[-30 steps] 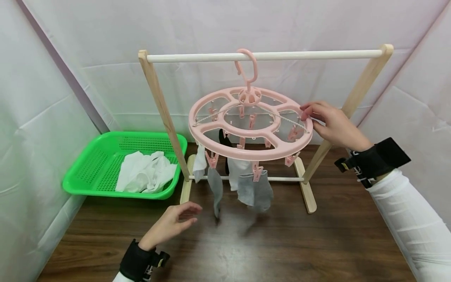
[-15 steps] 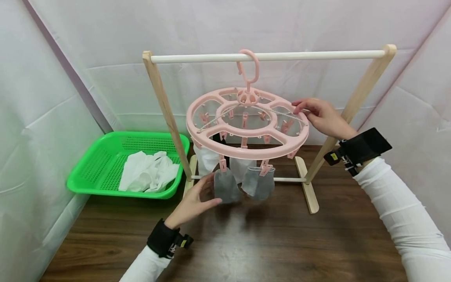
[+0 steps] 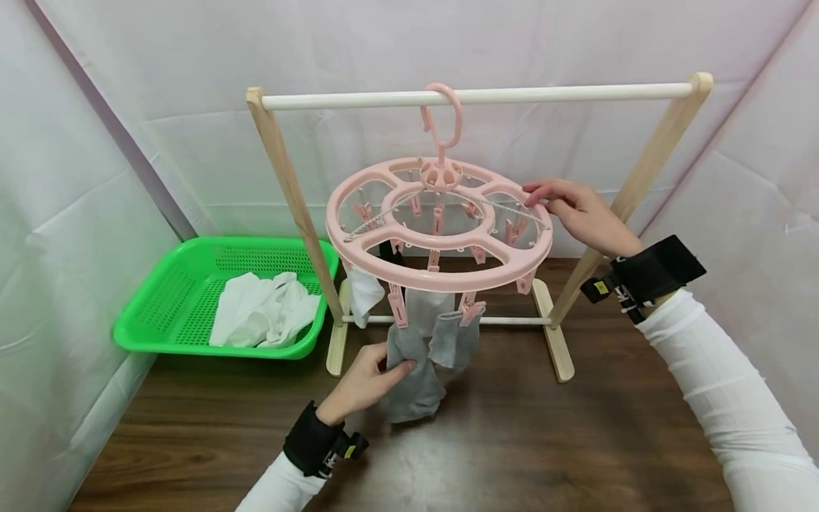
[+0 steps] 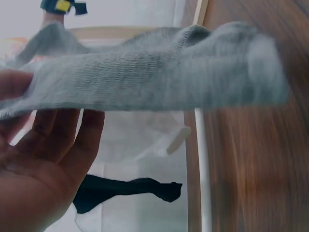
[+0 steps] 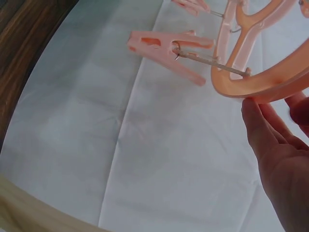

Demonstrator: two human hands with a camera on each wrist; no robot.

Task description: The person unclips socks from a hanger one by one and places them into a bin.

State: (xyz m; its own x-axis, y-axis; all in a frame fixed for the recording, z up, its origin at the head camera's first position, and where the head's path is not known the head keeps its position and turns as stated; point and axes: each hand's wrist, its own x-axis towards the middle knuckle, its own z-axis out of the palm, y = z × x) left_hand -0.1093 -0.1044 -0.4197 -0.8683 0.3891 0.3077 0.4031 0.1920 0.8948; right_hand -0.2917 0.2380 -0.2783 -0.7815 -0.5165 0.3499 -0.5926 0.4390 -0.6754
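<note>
Grey sock point(image 3: 414, 395) hangs from pink clip point(image 3: 397, 306), pinched by left hand point(image 3: 365, 380); right hand point(image 3: 579, 213) grips pink hanger point(image 3: 441, 281). Looks partway: second grey sock point(image 3: 456, 343), white sock point(image 3: 365, 291), black sock point(image 4: 125, 187) up; spare clips point(image 3: 515, 231) bare, white cloth point(image 3: 262, 313) left in green basket point(image 3: 168, 288).

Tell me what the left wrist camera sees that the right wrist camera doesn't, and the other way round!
Only the left wrist view shows the left hand pinching a grey knitted sock, with a long black sock beyond. Only the right wrist view clearly shows the right hand gripping a round pink plastic hanger and a pink plastic clip. Both show white cloth backdrop and dark brown wooden surface.
</note>
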